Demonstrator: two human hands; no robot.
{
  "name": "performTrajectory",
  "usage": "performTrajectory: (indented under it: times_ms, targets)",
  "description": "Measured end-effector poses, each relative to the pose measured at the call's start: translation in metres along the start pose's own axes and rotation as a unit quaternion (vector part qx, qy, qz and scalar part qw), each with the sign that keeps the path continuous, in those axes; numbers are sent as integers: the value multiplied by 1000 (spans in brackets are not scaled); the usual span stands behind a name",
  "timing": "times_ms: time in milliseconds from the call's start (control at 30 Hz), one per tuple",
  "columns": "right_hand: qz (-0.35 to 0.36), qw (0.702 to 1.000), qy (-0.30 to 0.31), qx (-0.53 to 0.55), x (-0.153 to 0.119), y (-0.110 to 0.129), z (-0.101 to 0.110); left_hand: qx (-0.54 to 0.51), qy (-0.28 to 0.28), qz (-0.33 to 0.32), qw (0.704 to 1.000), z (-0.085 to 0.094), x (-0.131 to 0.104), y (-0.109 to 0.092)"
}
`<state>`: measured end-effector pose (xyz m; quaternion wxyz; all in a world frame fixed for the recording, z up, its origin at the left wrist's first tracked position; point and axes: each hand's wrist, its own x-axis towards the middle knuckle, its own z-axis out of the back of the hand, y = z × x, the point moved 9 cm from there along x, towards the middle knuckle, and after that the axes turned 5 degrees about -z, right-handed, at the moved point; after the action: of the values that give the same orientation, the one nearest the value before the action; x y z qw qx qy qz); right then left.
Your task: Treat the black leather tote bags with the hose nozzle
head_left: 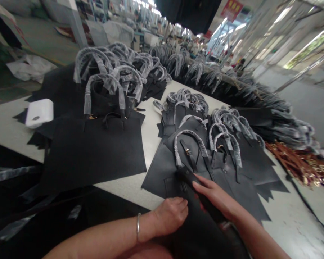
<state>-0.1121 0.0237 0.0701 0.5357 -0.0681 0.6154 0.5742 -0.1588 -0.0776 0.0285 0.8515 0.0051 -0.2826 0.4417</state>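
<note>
Bag panel (pixel 157 177), 6 o'clock, could scuff if the tool (pixel 188 177) at 5, clamped in your R hand (pixel 212 194), drags. Your L hand (pixel 172 214) is curled closed, can't tell on what; weak hold may = slip. Strap (pixel 192 162) at 4 might snag b/c tool's close.

You're in a bag factory workshop, pretty obviously
Black bags (pixel 97 147) with plastic-wrapped handles pile up around your 9, brown straps (pixel 302 162) heaped at 3, strip lights (pixel 151 2) at 12.
</note>
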Motion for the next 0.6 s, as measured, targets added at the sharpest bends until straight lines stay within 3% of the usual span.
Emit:
performTrajectory:
  times_ms: [200, 300, 400, 600]
  targets:
    - [-8, 992, 123, -39, -2, 8, -46, -10, 4, -68, 998, 1, -1, -13]
    - [5, 991, 127, -29, 7, 18, -63, -11, 9, -78, 997, 0, -2, -15]
    - [17, 993, 110, -45, 12, 24, -62, -10, 4, -66, 998, -1, -3, -12]
    - [-37, 987, 152, -36, 0, 1, -50, -41, 10, -50, 998, -4, 0, -10]
